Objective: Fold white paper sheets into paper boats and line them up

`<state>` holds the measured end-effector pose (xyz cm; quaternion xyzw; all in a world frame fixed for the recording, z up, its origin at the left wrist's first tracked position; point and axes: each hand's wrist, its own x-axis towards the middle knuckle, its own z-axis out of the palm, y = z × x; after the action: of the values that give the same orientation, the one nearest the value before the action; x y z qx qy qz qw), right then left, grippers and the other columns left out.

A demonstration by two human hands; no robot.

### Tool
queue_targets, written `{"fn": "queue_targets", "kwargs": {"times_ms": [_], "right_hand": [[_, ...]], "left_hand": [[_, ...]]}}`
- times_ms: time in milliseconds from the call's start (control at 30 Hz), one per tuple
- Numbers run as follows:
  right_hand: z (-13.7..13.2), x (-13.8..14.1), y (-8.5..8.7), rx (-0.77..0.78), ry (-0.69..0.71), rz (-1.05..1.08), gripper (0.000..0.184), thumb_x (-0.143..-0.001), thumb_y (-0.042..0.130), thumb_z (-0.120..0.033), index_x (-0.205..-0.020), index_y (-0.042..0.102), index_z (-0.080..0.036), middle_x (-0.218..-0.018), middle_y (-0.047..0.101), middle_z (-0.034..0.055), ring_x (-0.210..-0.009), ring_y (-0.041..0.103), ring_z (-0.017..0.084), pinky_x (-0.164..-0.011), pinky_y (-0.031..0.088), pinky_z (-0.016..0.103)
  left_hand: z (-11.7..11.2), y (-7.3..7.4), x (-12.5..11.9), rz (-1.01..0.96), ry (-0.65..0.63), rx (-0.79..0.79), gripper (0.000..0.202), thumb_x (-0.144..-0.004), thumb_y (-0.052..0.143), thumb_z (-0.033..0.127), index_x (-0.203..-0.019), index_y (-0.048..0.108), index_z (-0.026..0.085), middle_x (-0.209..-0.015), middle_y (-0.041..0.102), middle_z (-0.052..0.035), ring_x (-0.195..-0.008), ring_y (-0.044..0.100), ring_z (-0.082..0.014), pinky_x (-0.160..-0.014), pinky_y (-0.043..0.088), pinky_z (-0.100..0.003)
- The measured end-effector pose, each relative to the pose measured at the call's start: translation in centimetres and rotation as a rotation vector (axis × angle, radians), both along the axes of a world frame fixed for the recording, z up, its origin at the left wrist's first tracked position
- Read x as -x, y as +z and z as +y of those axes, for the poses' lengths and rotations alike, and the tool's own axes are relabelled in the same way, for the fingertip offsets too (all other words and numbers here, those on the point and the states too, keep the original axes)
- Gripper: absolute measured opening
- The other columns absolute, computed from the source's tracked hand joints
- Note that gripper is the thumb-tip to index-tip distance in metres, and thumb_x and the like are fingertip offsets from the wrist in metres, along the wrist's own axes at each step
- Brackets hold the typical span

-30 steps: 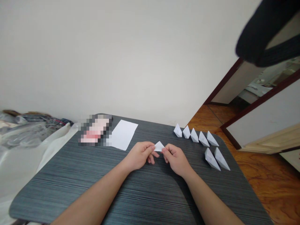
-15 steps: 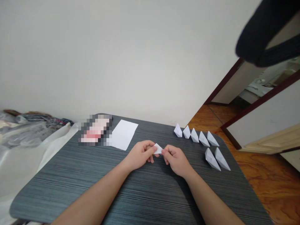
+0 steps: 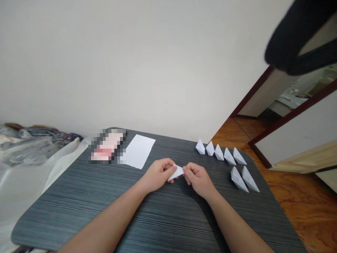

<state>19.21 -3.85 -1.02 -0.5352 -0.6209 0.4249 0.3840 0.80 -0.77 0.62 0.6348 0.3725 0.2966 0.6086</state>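
Between my two hands is a small piece of folded white paper [image 3: 177, 172], held just above the dark table. My left hand [image 3: 160, 174] pinches its left side, thumb on top and fingers beneath. At its right corner, my right hand [image 3: 198, 178] grips the paper between thumb and curled fingers. To the right stand several white folded paper boats [image 3: 219, 152], a row at the back and a pair of boats [image 3: 239, 180] nearer me. Left of my hands lies a flat white sheet of paper [image 3: 139, 151].
The dark wood-grain table [image 3: 158, 221] meets a pale wall [image 3: 147, 70]. A blurred-out flat object [image 3: 108, 144] lies at the back left. Plastic-covered items [image 3: 34, 147] are beside the table's left edge. A black strap [image 3: 286, 38] hangs at the upper right, above a doorway.
The folded paper has turned in my fingers: its point now slants down to the left, and more of its face shows. Both hands stay almost in place.
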Motion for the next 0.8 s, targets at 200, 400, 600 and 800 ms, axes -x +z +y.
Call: {"fn": "queue_targets", "kwargs": {"times_ms": [200, 400, 600, 800], "right_hand": [[0.0, 0.4, -0.2, 0.035, 0.044, 0.214, 0.019, -0.088, 0.049, -0.032, -0.075, 0.050, -0.018, -0.056, 0.052, -0.0037, -0.048, 0.046, 0.008, -0.048, 0.035, 0.021], [-0.3, 1.1, -0.1, 0.077, 0.137, 0.340, 0.015, -0.084, 0.056, -0.030, -0.086, 0.046, -0.019, -0.069, 0.058, -0.0014, -0.054, 0.053, 0.010, -0.047, 0.036, 0.020], [-0.3, 1.0, 0.0, 0.078, 0.141, 0.337, 0.013, -0.087, 0.051, -0.031, -0.086, 0.044, -0.020, -0.066, 0.057, -0.0020, -0.054, 0.052, 0.010, -0.047, 0.036, 0.021], [-0.3, 1.1, 0.1, 0.072, 0.135, 0.327, 0.016, -0.087, 0.051, -0.034, -0.086, 0.043, -0.021, -0.067, 0.056, -0.0021, -0.054, 0.053, 0.010, -0.045, 0.037, 0.020]], "left_hand": [[0.1, 0.0, 0.1, 0.131, 0.082, -0.189, 0.024, -0.085, 0.048, 0.036, -0.089, 0.060, 0.016, -0.065, 0.056, 0.0009, -0.055, 0.049, -0.0101, -0.050, 0.035, -0.021], [0.1, 0.1, 0.1, 0.188, 0.047, -0.256, 0.023, -0.085, 0.047, 0.035, -0.088, 0.061, 0.017, -0.068, 0.060, -0.0003, -0.060, 0.051, -0.0118, -0.055, 0.037, -0.023], [0.0, 0.8, 0.0, 0.241, 0.042, -0.470, 0.021, -0.085, 0.048, 0.028, -0.082, 0.066, 0.017, -0.078, 0.063, -0.0028, -0.074, 0.054, -0.0146, -0.069, 0.038, -0.025], [-0.3, 1.4, 0.0, 0.259, -0.048, -0.476, 0.022, -0.085, 0.048, 0.028, -0.080, 0.067, 0.018, -0.072, 0.062, -0.0017, -0.067, 0.053, -0.0132, -0.063, 0.037, -0.024]]}}
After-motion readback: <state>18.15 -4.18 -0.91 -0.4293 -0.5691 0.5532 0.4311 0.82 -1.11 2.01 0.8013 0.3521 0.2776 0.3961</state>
